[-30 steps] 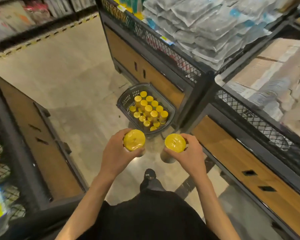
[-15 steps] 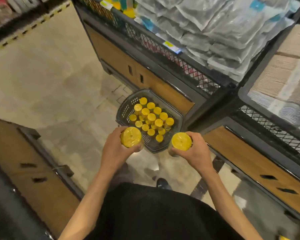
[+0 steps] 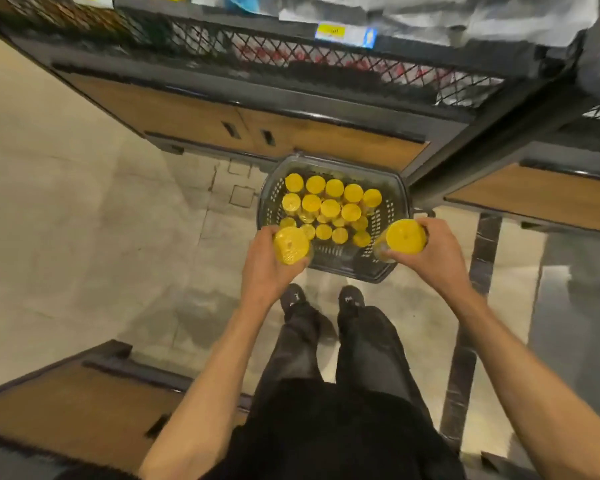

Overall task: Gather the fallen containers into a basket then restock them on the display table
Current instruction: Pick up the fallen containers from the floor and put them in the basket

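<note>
Filling most of the dark plastic basket (image 3: 344,259) at frame centre are yellow-lidded containers (image 3: 329,207), stood upright with lids up, packed in rough rows and touching each other. A bare strip of basket floor is seen along its lower edge. The basket is set on the pale floor (image 3: 84,202), just beside the wood-panelled base of a display table (image 3: 194,116) running across the upper frame.

One more yellow-lidded container (image 3: 290,244) is gripped by the left hand (image 3: 262,271), fingers curled round its body, held over the basket's lower-left rim. Another, the right-hand container (image 3: 406,236), is gripped by the right hand (image 3: 435,259) the same way, over the lower-right rim; a clear body is seen under its lid. Contents of the containers cannot be told.

A black mesh rail (image 3: 326,60) is seen along the table top, with a yellow-and-blue price label (image 3: 343,31) fixed above it. Goods in grey plastic wrap (image 3: 499,15) are piled at upper right. Black shoes (image 3: 293,299) and dark trousers are seen below the basket, at lower centre. A second wood-panelled unit (image 3: 66,403) is seen at lower left, a third (image 3: 551,195) at right.
</note>
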`<control>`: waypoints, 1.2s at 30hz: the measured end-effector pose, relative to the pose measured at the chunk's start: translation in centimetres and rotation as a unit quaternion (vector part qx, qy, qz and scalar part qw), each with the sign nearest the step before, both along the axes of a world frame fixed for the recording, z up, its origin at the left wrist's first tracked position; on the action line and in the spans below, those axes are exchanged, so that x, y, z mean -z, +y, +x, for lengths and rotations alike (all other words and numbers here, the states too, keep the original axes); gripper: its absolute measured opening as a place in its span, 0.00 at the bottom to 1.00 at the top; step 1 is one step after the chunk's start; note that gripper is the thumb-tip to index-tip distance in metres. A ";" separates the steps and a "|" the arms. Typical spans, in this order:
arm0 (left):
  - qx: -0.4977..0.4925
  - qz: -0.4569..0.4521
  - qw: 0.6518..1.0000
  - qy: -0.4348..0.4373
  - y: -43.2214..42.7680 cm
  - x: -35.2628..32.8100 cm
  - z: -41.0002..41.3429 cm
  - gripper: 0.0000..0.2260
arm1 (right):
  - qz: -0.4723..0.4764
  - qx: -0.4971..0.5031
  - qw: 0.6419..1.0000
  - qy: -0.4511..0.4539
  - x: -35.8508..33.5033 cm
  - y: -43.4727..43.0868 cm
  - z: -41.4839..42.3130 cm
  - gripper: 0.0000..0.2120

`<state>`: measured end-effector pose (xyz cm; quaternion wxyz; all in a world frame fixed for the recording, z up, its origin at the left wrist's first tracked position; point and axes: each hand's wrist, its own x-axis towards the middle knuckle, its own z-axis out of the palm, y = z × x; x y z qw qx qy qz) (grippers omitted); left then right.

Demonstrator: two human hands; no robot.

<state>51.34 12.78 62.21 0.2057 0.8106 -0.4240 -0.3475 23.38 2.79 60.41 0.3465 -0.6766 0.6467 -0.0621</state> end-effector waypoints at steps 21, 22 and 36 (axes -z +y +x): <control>-0.038 0.062 0.997 -0.022 -8.5 32.6 4.6 0.29 | 0.053 0.021 0.995 0.082 31.4 -8.6 2.5 0.41; -0.044 0.062 0.997 -0.025 -8.8 33.7 4.6 0.29 | 0.052 0.021 0.995 0.085 32.4 -9.0 2.4 0.40; -0.109 0.086 0.986 -0.097 -11.0 44.1 5.5 0.31 | 0.027 0.048 0.995 0.078 43.1 -11.4 1.8 0.37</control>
